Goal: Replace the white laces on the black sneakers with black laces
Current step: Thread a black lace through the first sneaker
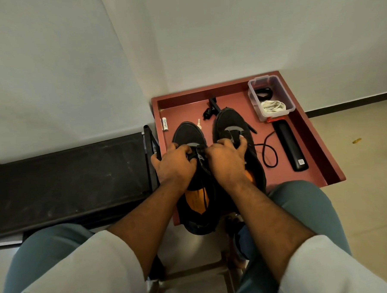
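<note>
Two black sneakers stand side by side on a red tray table point(312, 158), toes pointing away from me. The left sneaker point(186, 133) shows an orange insole. My left hand point(174, 164) and my right hand point(228, 160) meet over its lacing area, fingers curled, pinching a black lace point(196, 155) between them. The right hand also lies partly over the right sneaker point(228, 120). Another black lace point(269, 152) trails off the right sneaker in a loop on the tray. A clear plastic box point(286, 90) at the back right holds bundled white laces point(273, 107) and something black.
A long black bar-shaped device point(291, 148) lies right of the loose lace. A small black clamp point(209, 110) and a white tube point(165, 123) sit near the tray's back. A black bench point(66, 180) stands to the left. My knees frame the bottom.
</note>
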